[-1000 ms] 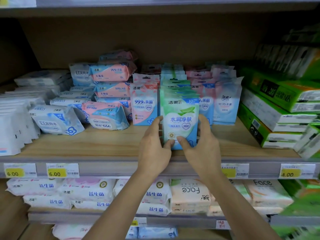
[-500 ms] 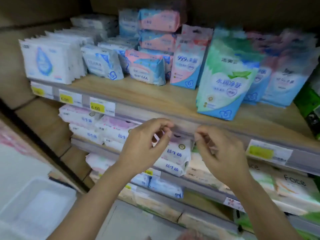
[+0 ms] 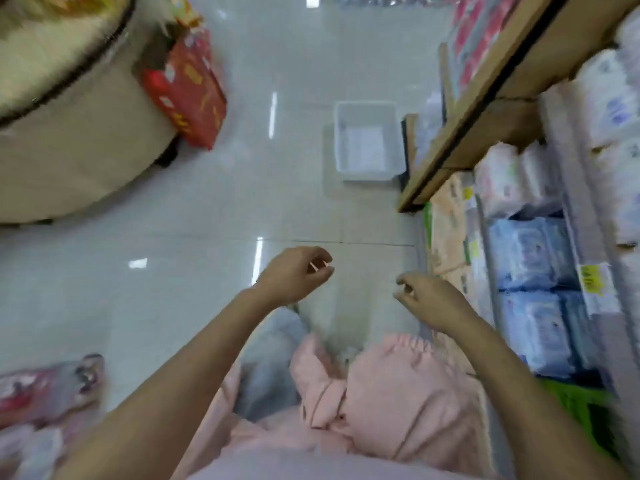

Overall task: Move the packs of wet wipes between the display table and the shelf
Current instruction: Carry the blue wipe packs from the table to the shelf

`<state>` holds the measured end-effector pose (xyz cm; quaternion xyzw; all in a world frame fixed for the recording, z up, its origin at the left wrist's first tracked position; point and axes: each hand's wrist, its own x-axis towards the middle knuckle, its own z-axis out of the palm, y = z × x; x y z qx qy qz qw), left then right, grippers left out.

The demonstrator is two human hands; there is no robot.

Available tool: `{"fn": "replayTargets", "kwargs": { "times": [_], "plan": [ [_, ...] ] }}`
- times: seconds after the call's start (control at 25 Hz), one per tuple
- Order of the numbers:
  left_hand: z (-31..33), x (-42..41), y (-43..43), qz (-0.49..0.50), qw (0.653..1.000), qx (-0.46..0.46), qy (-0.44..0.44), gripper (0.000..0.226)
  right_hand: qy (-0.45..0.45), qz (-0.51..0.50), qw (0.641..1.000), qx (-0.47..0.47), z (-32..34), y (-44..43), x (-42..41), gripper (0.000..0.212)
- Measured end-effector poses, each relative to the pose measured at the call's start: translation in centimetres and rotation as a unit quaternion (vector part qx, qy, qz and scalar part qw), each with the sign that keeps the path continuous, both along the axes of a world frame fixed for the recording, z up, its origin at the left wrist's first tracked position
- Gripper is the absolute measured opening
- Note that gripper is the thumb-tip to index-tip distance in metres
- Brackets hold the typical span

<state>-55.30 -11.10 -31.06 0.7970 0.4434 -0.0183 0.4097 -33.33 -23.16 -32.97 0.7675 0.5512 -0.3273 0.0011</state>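
- Left grip [image 3: 294, 271]: bare hand over the floor [image 3: 194, 209], fingers loosely curled toward the thumb, pinching nothing.
- Right grip [image 3: 433, 299]: bare hand, likewise loosely curled, nothing in it; just left of the shelf [image 3: 485, 109] front, not touching it.
- Packs of wet wipes [image 3: 530, 258]: blue-white, stacked in the shelf's lower tiers at right; paler packs above them. Blurred.
- Round counter [image 3: 69, 140]: far left, well apart from both hands; red boxes [image 3: 187, 95] lean at its right side.
- White bin [image 3: 365, 140]: on the floor, far, beside the shelf end.
- Pink garment [image 3: 381, 393]: near, between the forearms.
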Motion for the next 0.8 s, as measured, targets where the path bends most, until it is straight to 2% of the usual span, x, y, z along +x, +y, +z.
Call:
{"fn": "replayTargets", "kwargs": {
  "times": [0.16, 0.36, 0.48, 0.6, 0.8],
  "plan": [
    [-3.2, -13.1, -0.1, 0.199, 0.978, -0.038, 0.05, 0.027, 0.02, 0.118, 0.992, 0.036, -1.7, 10.7, -8.7, 0.028],
    [-7.4, -27.8, -0.7, 0.38, 0.917, -0.09, 0.08, 0.03, 0.035, 0.263, 0.964, 0.033, -4.1, 23.2, -22.3, 0.028],
    [-9.8, -34.8, 2.3, 0.401, 0.902, -0.114, 0.114, 0.03, 0.045, 0.29, 0.956, 0.025, -6.1, 29.0, -29.3, 0.025],
    [-10.0, -40.6, 8.3, 0.384, 0.906, -0.124, 0.131, 0.032, 0.032, 0.3, 0.953, -0.007, -6.9, 34.2, -34.0, 0.026],
    [-9.1, -48.1, 21.5, 0.411, 0.9, -0.094, 0.111, 0.03, -0.008, 0.25, 0.963, -0.096, -8.2, 42.3, -35.6, 0.029]
  ]
}}
